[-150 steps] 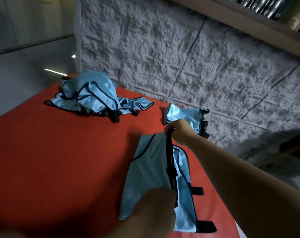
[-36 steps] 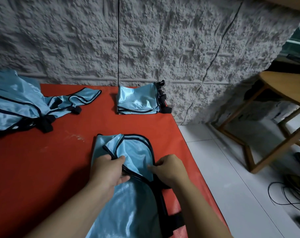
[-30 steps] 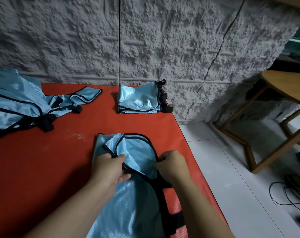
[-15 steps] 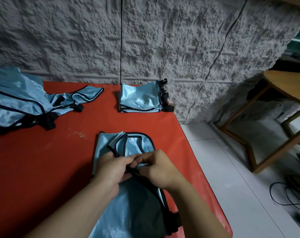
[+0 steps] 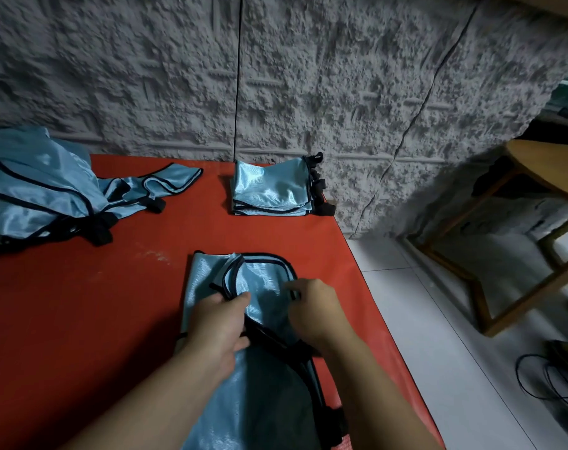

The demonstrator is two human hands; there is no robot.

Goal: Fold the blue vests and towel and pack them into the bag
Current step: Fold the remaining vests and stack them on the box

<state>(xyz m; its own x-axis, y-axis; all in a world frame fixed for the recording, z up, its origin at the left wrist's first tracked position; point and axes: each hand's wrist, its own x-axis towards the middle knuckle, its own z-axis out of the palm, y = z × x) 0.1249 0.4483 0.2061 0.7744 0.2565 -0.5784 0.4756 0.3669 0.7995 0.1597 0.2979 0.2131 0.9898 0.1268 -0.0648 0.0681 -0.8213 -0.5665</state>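
Note:
A light blue vest point(image 5: 260, 287) with black trim lies lengthwise on the red table point(image 5: 81, 303), folded in half. My left hand point(image 5: 221, 323) grips its black edge near the armhole. My right hand point(image 5: 315, 310) pinches the black trim at the vest's right side. A stack of folded blue vests point(image 5: 273, 188) sits at the table's far edge by the wall. A heap of unfolded blue vests point(image 5: 39, 190) lies at the far left. No bag or towel is in view.
A rough grey wall point(image 5: 276, 76) runs behind the table. The table's right edge drops to a white tiled floor point(image 5: 438, 336). A wooden table point(image 5: 542, 177) stands at the right, with black cables point(image 5: 555, 378) on the floor near it.
My hands, which met at the vest's middle half a second ago, have moved apart; the right hand went right to the trim. The vest's top layers now lie flatter.

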